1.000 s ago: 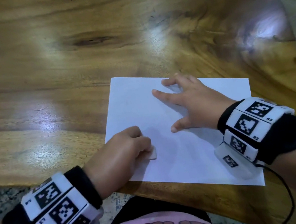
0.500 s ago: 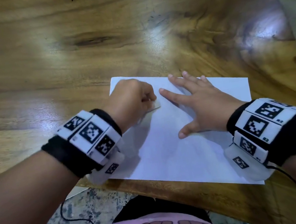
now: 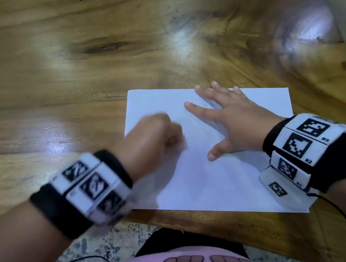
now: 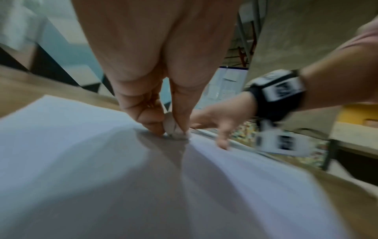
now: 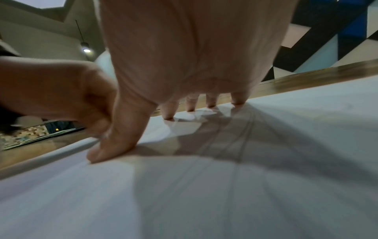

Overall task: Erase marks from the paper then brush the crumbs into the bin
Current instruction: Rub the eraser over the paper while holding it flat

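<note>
On the wooden tabletop (image 3: 45, 71) lies the paper (image 3: 209, 181); the blurred left hand (image 3: 148, 141) pinches a half-hidden eraser (image 4: 172, 127) on it, beside the flat, spread right hand (image 3: 231, 119).

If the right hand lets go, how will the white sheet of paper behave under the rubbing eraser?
The white sheet of paper looks thin and light, so it would probably slide on the glossy wooden table. The right hand presses it flat with spread fingers, which suggests it shifts easily. Where the left hand rubs the small pale eraser, it might buckle or crease.
</note>
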`<state>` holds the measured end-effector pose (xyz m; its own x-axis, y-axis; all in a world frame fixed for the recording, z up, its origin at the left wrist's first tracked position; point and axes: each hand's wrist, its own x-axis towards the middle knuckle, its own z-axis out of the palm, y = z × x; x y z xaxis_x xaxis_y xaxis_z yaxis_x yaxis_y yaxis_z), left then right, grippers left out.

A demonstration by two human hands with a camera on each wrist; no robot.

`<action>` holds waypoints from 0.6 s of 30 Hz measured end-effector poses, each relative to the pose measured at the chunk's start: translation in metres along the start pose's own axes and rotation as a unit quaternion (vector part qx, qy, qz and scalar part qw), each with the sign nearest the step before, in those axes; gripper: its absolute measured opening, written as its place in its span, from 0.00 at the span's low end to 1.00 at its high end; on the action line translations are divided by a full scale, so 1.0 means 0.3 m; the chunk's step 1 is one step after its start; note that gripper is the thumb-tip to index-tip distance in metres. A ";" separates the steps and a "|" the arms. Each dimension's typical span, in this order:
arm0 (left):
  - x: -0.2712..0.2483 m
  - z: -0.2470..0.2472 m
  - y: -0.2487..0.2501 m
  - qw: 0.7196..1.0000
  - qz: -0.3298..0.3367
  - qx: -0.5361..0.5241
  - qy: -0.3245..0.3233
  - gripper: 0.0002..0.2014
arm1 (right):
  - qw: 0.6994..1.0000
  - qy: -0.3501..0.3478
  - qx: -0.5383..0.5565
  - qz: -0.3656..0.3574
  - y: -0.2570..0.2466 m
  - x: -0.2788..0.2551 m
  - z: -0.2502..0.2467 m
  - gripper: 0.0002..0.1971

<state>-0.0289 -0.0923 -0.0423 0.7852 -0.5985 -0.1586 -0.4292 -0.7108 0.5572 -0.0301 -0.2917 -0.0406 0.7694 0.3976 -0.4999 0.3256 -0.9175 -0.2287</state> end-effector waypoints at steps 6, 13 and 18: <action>-0.010 -0.019 0.002 0.998 -0.022 -0.016 -0.056 0.03 | 1.000 0.000 -0.006 0.001 -0.003 0.001 -0.001 0.55; -0.031 0.027 0.011 1.000 0.015 -0.016 -0.021 0.05 | 1.000 -0.002 0.006 0.004 -0.003 -0.001 -0.003 0.55; -0.132 0.034 0.022 0.992 0.014 -0.049 -0.118 0.03 | 1.000 0.000 0.003 0.006 -0.006 -0.002 -0.005 0.56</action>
<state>-0.0674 -0.0769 -0.0406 0.6424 -0.6954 -0.3222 -0.3945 -0.6605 0.6389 -0.0303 -0.2901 -0.0387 0.7735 0.3862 -0.5025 0.3131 -0.9222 -0.2269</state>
